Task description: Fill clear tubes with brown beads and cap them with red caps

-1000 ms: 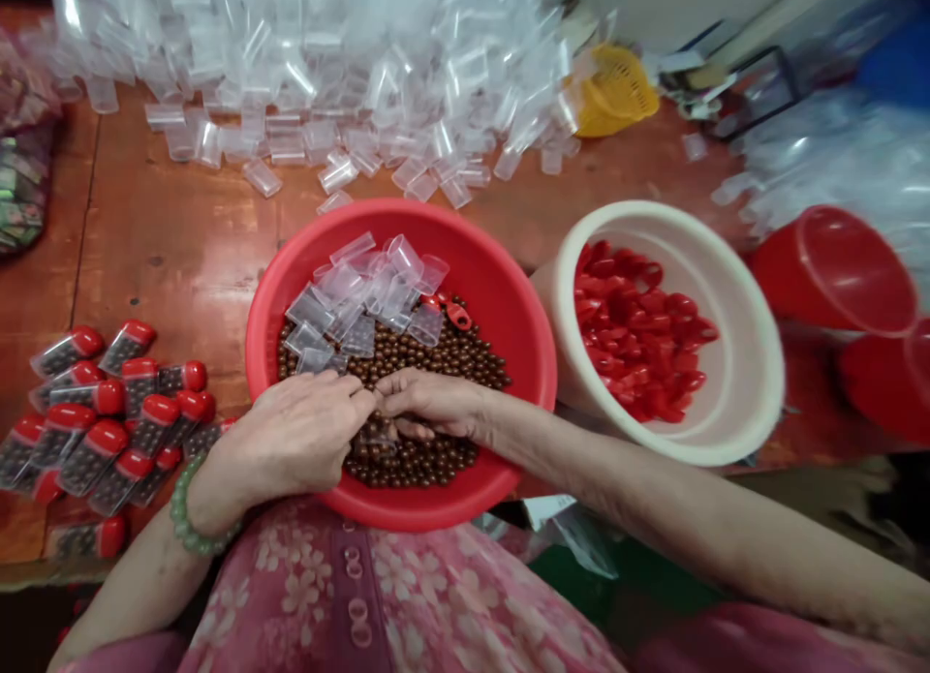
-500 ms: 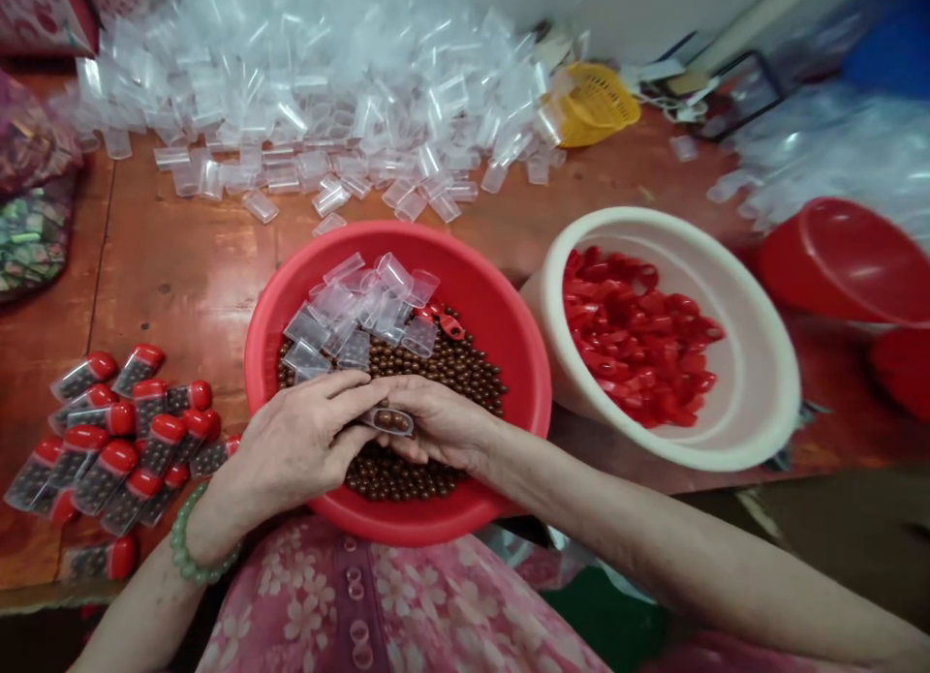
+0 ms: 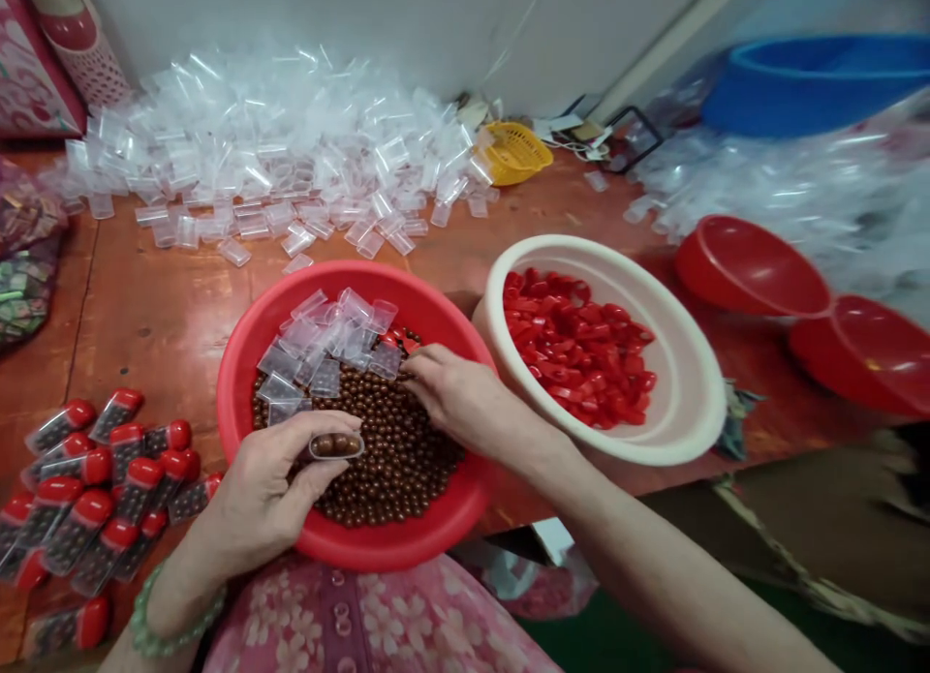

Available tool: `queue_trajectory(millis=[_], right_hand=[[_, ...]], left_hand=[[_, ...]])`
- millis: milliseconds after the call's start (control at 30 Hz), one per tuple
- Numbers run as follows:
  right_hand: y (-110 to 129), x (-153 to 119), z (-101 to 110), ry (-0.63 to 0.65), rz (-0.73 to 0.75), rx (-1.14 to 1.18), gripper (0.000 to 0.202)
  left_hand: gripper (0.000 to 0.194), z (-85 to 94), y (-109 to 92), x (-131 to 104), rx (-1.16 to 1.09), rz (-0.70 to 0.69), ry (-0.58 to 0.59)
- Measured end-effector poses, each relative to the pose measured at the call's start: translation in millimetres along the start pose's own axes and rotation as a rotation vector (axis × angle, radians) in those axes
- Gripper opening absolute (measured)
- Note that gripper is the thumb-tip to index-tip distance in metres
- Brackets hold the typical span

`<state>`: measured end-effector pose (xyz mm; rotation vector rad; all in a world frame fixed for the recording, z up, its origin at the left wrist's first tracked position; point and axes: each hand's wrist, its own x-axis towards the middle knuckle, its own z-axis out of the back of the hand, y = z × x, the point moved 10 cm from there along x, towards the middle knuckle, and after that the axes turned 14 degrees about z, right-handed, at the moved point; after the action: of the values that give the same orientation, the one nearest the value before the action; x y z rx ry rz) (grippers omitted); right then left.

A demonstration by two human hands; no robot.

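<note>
A: Big stuff first, what's on my feed?
B: Table [image 3: 174, 305], then the clear pile [image 3: 276, 140] along its back, probably shoved there to free the front. Red basin [image 3: 231, 382] at the front edge, likely so both my hands reach in. White tub [image 3: 683, 397] beside it, right side, holding red caps [image 3: 577, 349].
A: Left of the basin?
B: Capped cases [image 3: 138, 489], heaped flat on the wood, maybe to keep them apart from the loose cases [image 3: 326, 339] in the basin.
A: Hands?
B: My left hand [image 3: 254, 484] has thumb and fingers clamped on one case [image 3: 336, 446], over the basin's near left part. Mouth faces up at me, beads inside; I'd guess that angle stops spills. My right hand [image 3: 465, 397] dips in at the far right, fingers bent; can't tell if they're closed on anything.
A: Smallest?
B: Brown beads [image 3: 385, 460], filling the basin's bottom.
</note>
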<state>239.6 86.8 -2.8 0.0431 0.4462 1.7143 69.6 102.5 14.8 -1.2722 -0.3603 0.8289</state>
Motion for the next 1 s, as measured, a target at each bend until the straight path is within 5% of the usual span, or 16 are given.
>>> queue_trajectory(millis=[167,400,633,800,900,1000], right_hand=[[-42.4,14.4,-1.1,-0.029,-0.161,-0.212,0.017],[-51.2,22.0,-20.5,-0.005,-0.146,-0.225,0.020],[-14.6,-21.8,32.3,-0.474,0.029,0.195,0.019],[15.8,-33.5,31.7,-0.620,0.120,0.666,0.015],[35.6,-26.2,20.3,-0.598,0.213,0.719,0.014],[51.2,-15.6,5.2,-0.441,0.280,0.635,0.028]], left_hand=[[0.019,-0.3,-5.0,6.1,0.093,-0.039,-0.031],[0.020,3.2,0.4,6.8,-0.095,0.046,-0.010],[0.019,-4.7,20.4,12.2,-0.470,0.223,0.042],[0.023,-1.8,31.0,16.1,-0.588,0.290,-0.003],[0.026,-1.0,32.3,15.6,-0.612,0.292,-0.003],[0.022,2.0,32.3,14.5,-0.596,0.283,-0.030]])
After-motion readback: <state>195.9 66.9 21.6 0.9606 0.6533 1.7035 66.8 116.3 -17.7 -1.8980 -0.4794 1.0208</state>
